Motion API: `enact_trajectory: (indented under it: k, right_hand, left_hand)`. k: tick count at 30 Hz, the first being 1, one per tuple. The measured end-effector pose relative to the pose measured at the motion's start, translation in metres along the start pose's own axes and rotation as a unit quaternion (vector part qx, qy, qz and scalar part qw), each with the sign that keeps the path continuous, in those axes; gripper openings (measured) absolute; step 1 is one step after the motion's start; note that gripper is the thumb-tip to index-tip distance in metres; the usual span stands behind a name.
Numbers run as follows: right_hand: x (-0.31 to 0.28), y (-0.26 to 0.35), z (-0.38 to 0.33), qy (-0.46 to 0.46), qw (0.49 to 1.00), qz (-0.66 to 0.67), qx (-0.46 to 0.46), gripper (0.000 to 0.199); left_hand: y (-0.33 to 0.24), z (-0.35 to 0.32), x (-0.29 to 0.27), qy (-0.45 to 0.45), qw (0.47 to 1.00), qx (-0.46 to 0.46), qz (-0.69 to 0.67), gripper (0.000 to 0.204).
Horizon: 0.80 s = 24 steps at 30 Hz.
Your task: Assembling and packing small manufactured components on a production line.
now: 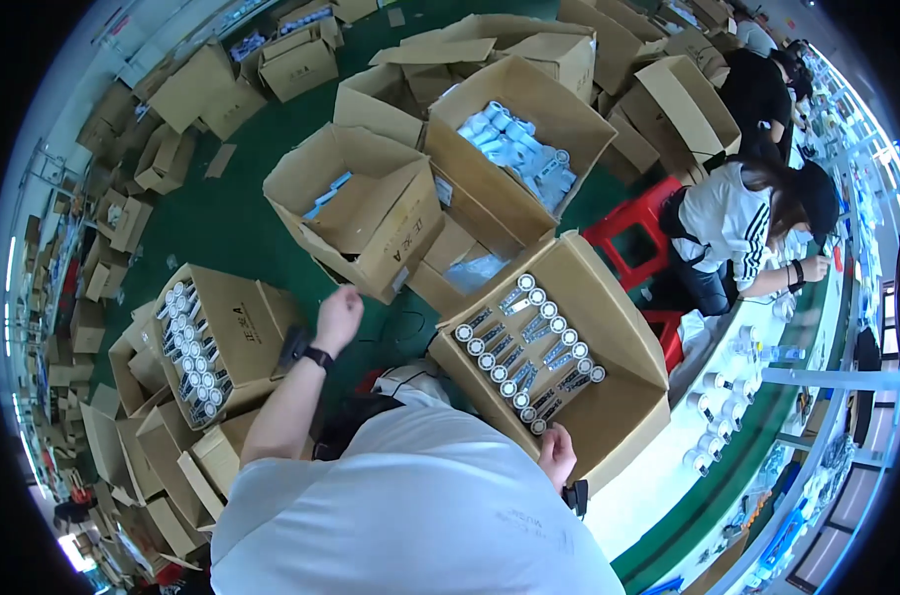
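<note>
In front of me to the right, an open cardboard box (618, 416) holds rows of white round-headed devices (521, 400) with dark patterned handles. My right hand (557, 456) is at this box's near edge, beside the nearest round heads. Its fingers are curled, and what they hold, if anything, is hidden. My left hand (339, 319) is raised over the floor between the boxes, closed in a loose fist, with nothing showing in it. To its left, a second carton (237, 332) is filled with similar round-headed devices (190, 352).
Ahead stand an open box (371, 213) with a few pale pieces and another with bagged white parts (519, 149). On the right, a co-worker (732, 223) sits by a red stool (633, 238) at a white bench (658, 496) holding white round items (723, 407). More cartons crowd the left.
</note>
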State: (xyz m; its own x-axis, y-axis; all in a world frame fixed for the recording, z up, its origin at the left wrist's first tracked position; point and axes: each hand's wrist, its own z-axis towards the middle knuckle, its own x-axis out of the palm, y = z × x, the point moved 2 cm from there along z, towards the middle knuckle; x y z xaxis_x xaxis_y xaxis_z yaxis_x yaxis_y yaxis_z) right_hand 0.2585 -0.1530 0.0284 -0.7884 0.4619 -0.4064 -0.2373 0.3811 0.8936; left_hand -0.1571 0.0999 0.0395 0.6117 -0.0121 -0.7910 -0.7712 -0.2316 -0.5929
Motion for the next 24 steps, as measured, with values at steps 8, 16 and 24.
enact_trajectory:
  k: [8,16,24]
  right_hand:
    - [0.043,0.087,0.035,0.005,1.000,0.020,0.010,0.019]
    - [0.123,0.144,0.056,0.018,0.999,-0.020,0.021,0.017]
    - [0.209,0.220,0.108,0.178,0.970,-0.162,-0.015,0.016]
  left_hand:
    - [0.064,0.153,0.040,-0.182,0.923,0.231,0.246,0.032]
    - [0.046,0.184,0.025,0.063,0.955,0.187,0.222,0.025]
    - [0.023,0.196,-0.010,0.016,0.967,0.206,0.148,0.023]
